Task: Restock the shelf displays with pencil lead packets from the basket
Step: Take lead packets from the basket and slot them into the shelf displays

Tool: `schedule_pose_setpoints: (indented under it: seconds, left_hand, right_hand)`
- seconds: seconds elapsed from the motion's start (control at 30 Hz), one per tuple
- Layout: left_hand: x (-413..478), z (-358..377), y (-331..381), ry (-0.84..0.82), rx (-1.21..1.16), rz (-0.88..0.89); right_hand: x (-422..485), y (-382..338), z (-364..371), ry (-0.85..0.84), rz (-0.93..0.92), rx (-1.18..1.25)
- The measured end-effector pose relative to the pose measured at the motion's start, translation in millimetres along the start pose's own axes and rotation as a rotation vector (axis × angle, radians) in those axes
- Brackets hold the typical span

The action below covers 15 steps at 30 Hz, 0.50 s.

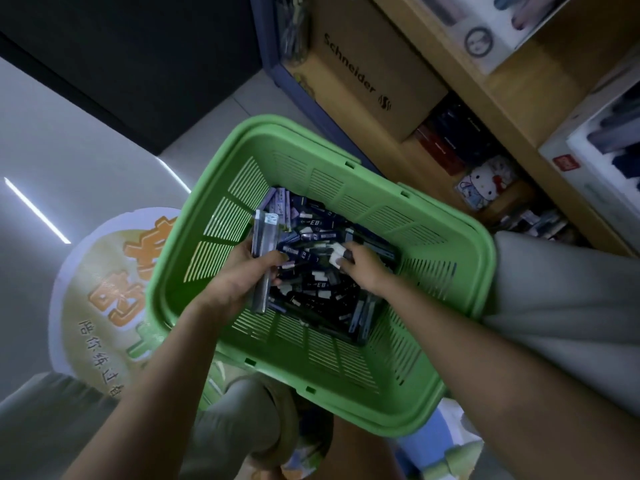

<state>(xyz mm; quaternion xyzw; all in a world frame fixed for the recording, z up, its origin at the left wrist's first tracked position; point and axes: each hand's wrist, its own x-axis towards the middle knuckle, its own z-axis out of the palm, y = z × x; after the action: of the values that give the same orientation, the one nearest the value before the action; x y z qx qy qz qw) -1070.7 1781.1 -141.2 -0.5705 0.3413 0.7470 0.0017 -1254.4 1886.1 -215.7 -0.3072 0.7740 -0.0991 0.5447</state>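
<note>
A green slatted plastic basket (433,223) sits on the floor in front of me, its bottom covered by a heap of dark pencil lead packets (318,282). Both my hands are down inside it. My left hand (239,275) grips a stack of packets (265,237) standing on edge against the basket's left wall. My right hand (363,268) lies on the heap with its fingers curled round one packet with a white end (337,254).
A wooden shelf unit (519,109) stands at the right, holding a brown Schneider carton (367,74), dark boxes, a cartoon-cat item (485,185) and white display boxes. A round floor sticker (110,296) lies left of the basket. My knees flank it.
</note>
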Motion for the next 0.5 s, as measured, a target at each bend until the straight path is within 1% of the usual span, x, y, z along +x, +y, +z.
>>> schedule_pose_setpoints:
  seconds: [0.17, 0.27, 0.4, 0.5]
  left_hand:
    - [-15, 20, -1, 0.109, -0.020, 0.018]
    - [-27, 33, -3, 0.165, -0.095, 0.051]
    - [-48, 51, -2, 0.182, -0.153, 0.130]
    - [-68, 67, 3, 0.146, -0.205, 0.202]
  right_hand:
    - [-28, -23, -16, 0.062, -0.109, 0.157]
    - [-49, -43, -24, 0.072, -0.180, 0.229]
    - [-82, -66, -31, 0.071, -0.285, 0.295]
    - [-107, -76, -35, 0.104, -0.341, 0.362]
